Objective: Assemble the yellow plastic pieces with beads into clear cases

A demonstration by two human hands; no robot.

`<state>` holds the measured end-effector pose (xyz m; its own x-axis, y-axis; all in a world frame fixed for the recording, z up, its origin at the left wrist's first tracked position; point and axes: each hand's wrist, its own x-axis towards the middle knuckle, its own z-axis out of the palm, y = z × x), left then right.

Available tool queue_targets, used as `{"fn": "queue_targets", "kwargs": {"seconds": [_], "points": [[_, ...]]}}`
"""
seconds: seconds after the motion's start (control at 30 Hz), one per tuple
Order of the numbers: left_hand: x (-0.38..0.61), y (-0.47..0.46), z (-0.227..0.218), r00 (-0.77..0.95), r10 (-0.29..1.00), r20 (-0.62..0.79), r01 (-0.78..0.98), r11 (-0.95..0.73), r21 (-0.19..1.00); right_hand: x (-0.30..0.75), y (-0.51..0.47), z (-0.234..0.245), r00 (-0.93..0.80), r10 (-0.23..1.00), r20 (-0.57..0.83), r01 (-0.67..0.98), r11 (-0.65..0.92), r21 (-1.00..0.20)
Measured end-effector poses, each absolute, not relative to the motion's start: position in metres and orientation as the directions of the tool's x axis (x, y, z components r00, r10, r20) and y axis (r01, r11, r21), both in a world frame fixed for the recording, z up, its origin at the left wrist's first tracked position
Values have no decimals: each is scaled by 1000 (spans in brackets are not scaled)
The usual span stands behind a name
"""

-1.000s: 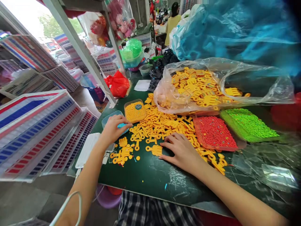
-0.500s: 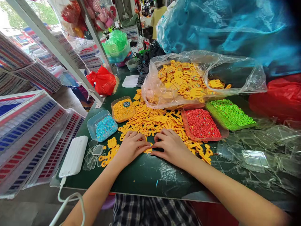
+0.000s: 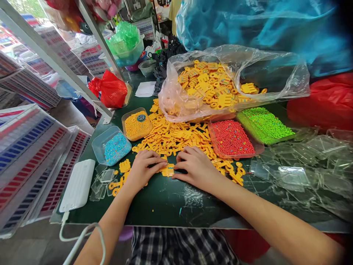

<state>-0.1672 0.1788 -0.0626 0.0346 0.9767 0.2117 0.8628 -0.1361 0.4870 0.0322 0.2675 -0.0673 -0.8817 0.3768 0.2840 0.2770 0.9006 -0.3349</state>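
A small yellow plastic piece (image 3: 168, 170) with bluish marks on its face lies flat at the near edge of a heap of similar yellow pieces (image 3: 179, 136). My left hand (image 3: 146, 167) is closed, its thumb and fingertips at the piece's left side. From the right, my right hand (image 3: 195, 167) has its curled fingers and thumb at the opposite edge. Whatever tiny part may be between the fingertips is hidden. Behind the hands sit open trays of beads: blue (image 3: 114, 149), yellow (image 3: 136, 125), red (image 3: 233, 138) and green (image 3: 268, 125).
A clear plastic bag (image 3: 171, 105) of yellow pieces lies behind the heap. Clear plastic cases (image 3: 300, 176) are piled at right, with several more at left beside a white power bank (image 3: 78, 184) and its cable. Crates (image 3: 35, 162) stand left of the green table (image 3: 162, 206).
My hands have moved slightly apart, showing more of the yellow piece between them. The whole view has shifted, so the table's things appear further left and higher.
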Motion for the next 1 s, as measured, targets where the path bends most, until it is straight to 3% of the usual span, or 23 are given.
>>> {"fn": "queue_targets", "kwargs": {"seconds": [0.47,0.7,1.0], "points": [[-162,184,-65,125,991,55,885,-136,445,33,267,-66,-886,372,276,267,897,-352],[-162,182,-60,224,970,100,888,-245,389,32,267,-68,-891,354,284,244,901,-359],[-165,179,-58,231,962,146,889,-270,370,33,268,-69,-888,359,288,244,898,-367]]}}
